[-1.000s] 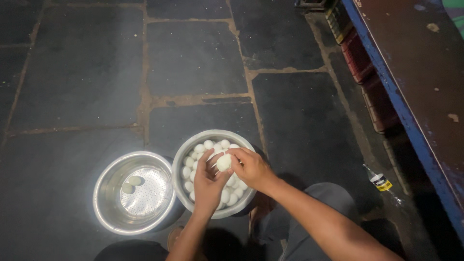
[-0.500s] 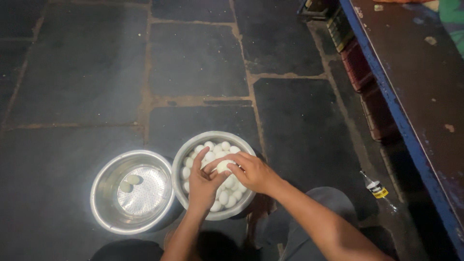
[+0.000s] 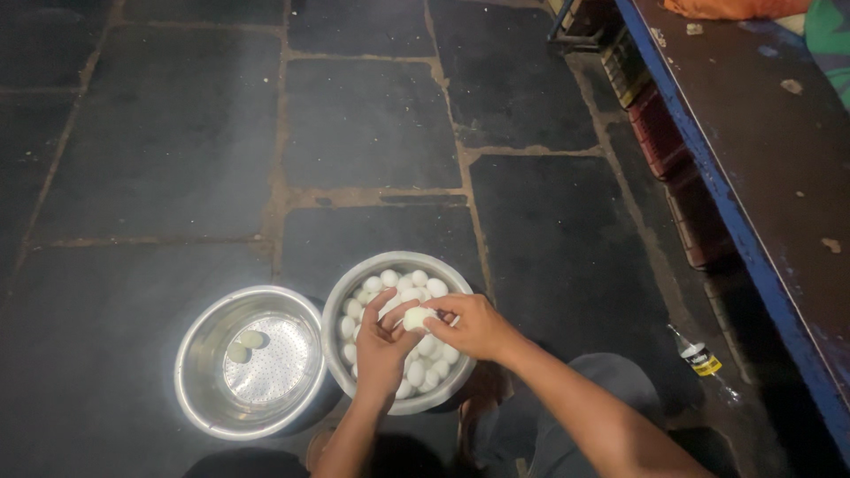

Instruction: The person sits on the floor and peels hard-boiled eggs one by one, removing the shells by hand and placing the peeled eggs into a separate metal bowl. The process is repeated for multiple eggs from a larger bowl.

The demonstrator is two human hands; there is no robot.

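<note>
Two steel bowls sit side by side on the stone floor. The left bowl holds two peeled eggs; the right bowl holds a heap too many to count. Above that heap, the left hand and right hand pinch one white egg between closed fingers.

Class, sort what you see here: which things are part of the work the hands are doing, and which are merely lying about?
In use:
left hand and right hand, together holding one white egg
bowl of white eggs
steel bowl with perforated insert, two eggs inside

Lying about:
small bottle on the stone floor
blue-edged bench
stacked crates beneath it
</note>
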